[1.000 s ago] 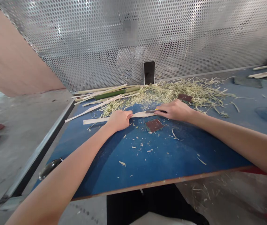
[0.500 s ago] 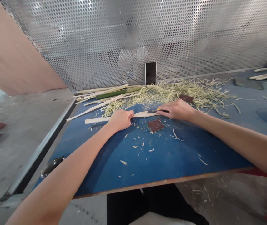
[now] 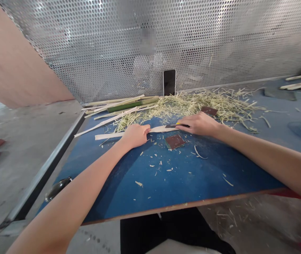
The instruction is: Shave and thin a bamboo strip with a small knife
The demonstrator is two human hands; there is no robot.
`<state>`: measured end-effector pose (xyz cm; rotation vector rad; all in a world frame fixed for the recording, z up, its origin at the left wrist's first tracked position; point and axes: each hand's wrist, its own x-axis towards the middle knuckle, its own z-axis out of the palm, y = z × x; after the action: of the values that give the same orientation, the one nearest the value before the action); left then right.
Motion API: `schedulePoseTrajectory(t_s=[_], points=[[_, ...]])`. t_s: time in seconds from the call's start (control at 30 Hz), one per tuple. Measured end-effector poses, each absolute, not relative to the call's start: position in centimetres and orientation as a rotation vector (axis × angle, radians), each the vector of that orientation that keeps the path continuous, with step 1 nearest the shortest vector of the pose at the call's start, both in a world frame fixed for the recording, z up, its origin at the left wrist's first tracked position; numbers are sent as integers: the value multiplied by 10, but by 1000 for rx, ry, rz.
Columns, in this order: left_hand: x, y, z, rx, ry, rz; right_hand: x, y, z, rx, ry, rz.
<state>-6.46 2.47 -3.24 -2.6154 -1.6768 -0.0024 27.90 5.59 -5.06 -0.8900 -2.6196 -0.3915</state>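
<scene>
Closed round a pale bamboo strip (image 3: 108,135), my left hand (image 3: 136,135) presses it down near the middle of the blue tabletop (image 3: 166,190). My right hand (image 3: 200,123) grips a small knife (image 3: 172,125) with a dark blade and a bit of yellow by the handle. The blade lies against the strip, right of my left fingers. Most of the handle is hidden in my palm. A square of brown sandpaper (image 3: 175,141) rests just below the blade, among small shavings.
Behind my hands lies a heap of shavings (image 3: 190,103), with more sandpaper (image 3: 209,110) on it. Bamboo strips and a green bamboo piece (image 3: 129,105) lie at the back left. A phone (image 3: 169,82) leans on the perforated metal panel (image 3: 108,53). Dark glasses (image 3: 57,189) sit by the left edge.
</scene>
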Motion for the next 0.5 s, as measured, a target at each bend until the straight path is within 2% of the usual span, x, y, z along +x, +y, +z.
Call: schedulePoseTrajectory(t_s=[0.5], points=[[-64, 24, -32, -2586, -1680, 45, 281, 59, -50, -907, -2637, -324]])
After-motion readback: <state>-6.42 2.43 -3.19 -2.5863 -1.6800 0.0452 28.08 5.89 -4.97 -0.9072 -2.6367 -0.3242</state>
